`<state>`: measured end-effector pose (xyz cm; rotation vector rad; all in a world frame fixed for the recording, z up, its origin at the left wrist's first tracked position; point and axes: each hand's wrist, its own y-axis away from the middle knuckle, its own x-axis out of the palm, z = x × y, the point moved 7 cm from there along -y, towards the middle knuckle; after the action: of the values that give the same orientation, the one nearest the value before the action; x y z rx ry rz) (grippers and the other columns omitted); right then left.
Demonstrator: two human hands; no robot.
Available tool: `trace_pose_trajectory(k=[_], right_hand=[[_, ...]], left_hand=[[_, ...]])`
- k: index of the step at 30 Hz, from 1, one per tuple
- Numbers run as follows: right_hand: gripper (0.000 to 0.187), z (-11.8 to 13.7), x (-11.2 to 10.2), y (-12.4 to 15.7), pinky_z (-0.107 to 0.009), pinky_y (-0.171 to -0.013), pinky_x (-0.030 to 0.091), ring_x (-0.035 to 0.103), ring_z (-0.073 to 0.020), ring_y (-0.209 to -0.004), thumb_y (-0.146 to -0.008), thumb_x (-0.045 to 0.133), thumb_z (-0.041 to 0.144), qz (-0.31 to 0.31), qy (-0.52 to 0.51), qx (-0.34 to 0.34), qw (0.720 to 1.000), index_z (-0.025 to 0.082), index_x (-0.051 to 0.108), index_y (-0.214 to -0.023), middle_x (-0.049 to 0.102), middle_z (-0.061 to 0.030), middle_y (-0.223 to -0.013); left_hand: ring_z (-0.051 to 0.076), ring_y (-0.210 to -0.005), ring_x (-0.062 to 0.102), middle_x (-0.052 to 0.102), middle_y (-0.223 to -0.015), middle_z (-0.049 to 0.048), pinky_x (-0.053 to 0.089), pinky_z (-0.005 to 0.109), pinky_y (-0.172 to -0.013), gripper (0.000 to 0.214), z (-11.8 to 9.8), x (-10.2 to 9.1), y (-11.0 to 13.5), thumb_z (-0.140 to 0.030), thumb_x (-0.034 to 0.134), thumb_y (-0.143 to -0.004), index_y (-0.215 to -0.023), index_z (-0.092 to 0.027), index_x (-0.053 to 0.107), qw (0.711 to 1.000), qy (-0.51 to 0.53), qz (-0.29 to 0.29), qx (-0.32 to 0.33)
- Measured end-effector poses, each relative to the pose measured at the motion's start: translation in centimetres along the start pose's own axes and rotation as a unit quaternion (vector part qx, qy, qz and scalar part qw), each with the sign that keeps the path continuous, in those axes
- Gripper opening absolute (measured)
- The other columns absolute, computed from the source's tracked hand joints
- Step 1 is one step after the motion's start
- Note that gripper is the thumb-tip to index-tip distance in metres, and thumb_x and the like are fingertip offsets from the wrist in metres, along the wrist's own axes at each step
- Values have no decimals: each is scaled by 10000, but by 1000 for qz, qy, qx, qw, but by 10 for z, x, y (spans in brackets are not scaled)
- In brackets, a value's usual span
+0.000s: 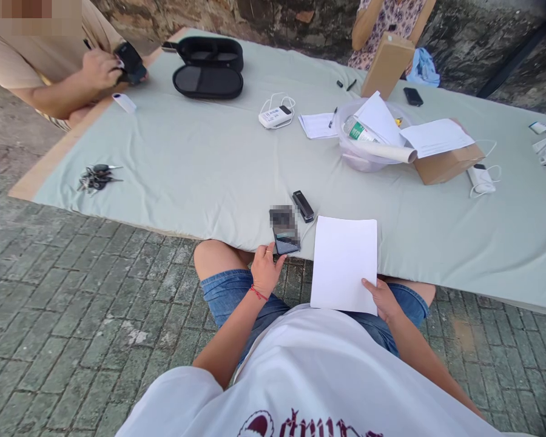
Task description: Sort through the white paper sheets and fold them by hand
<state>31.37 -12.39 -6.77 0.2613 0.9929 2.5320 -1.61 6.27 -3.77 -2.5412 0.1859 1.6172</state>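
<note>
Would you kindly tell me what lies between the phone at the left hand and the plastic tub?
In the head view, a small black device near the phone, then cloth.

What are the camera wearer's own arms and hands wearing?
The left hand has what looks like a thin ring on one finger and a red cord bracelet at its wrist. The right hand shows no glove or jewellery. On the left, a short white sleeve leaves the forearm bare.
</note>
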Motion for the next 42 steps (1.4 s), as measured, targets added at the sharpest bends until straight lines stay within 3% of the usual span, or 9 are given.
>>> trace_pose_trajectory(k=[8, 15, 19, 21, 24, 29, 32, 37, 42], right_hand=[[429, 0, -3, -2, -413, -973, 535, 668, -276, -1099, -790, 734, 412, 0, 17, 4, 1000, 206, 669, -1160, 711, -78, -1170], [433, -4, -7, -2, -417, -894, 581, 703, -284, -1015, -765, 760, 400, -3, 1, 21, 1000, 197, 675, -1137, 732, -88, -1113], [405, -3, -1, 1, -427, -855, 600, 718, -305, -959, -745, 778, 393, 8, -38, 45, 998, 171, 693, -1073, 740, -117, -1074], [406, -2, 3, 2, -431, -851, 603, 721, -308, -948, -739, 783, 386, 6, -55, 49, 997, 164, 694, -1067, 740, -121, -1071], [400, 0, 7, 2, -429, -849, 606, 721, -309, -950, -738, 783, 383, 6, -58, 49, 997, 165, 695, -1062, 740, -121, -1070], [377, 1, 10, 3, -427, -871, 599, 722, -306, -951, -738, 777, 392, 6, -38, 34, 999, 177, 702, -1038, 750, -115, -1031], [366, -2, 13, 3, -436, -883, 592, 721, -308, -951, -725, 787, 384, 1, -39, 31, 999, 168, 707, -1010, 755, -114, -1006], [401, -8, 24, 5, -433, -921, 572, 709, -300, -993, -722, 797, 386, 11, -65, 36, 997, 164, 702, -1043, 741, -118, -1071], [403, -10, 31, 7, -418, -929, 565, 702, -288, -1016, -726, 791, 387, 8, -74, 28, 997, 174, 697, -1055, 738, -103, -1089]], left_hand=[[265, -1006, 563, 591, -1016, 109, 481, 352, -858, 450, 9, -3, -9, -422, 559, -907, -1278, -169, 579, 999, 28, 15, 30], [269, -1038, 560, 611, -1043, 125, 457, 394, -930, 372, 23, -28, -23, -307, 537, -904, -1233, -145, 594, 997, 70, -41, 14], [217, -867, 609, 669, -933, 85, 480, 352, -836, 267, 4, -8, -1, -352, 471, -930, -992, -183, 668, 980, 186, 74, -3], [189, -748, 604, 679, -828, 62, 482, 324, -760, 323, -12, 15, 18, -431, 462, -927, -887, -189, 672, 945, 278, 170, -31], [184, -762, 616, 697, -845, 68, 482, 304, -725, 432, -37, 48, 46, -561, 487, -889, -875, -169, 667, 854, 430, 269, -115], [232, -972, 649, 702, -1081, 133, 514, 323, -762, 599, -67, 82, 78, -662, 577, -808, -1088, -138, 655, 615, 638, 355, -299], [253, -975, 673, 716, -1068, 134, 529, 360, -826, 508, -76, 84, 86, -548, 688, -779, -1075, -137, 665, 525, 680, 382, -342], [247, -983, 689, 722, -1085, 144, 519, 381, -924, 394, -79, 83, 88, -349, 756, -765, -1074, -122, 664, 467, 707, 383, -368], [249, -880, 714, 731, -1005, 176, 546, 403, -893, 408, -84, 88, 94, -345, 765, -764, -1046, -67, 668, 478, 676, 419, -372]])
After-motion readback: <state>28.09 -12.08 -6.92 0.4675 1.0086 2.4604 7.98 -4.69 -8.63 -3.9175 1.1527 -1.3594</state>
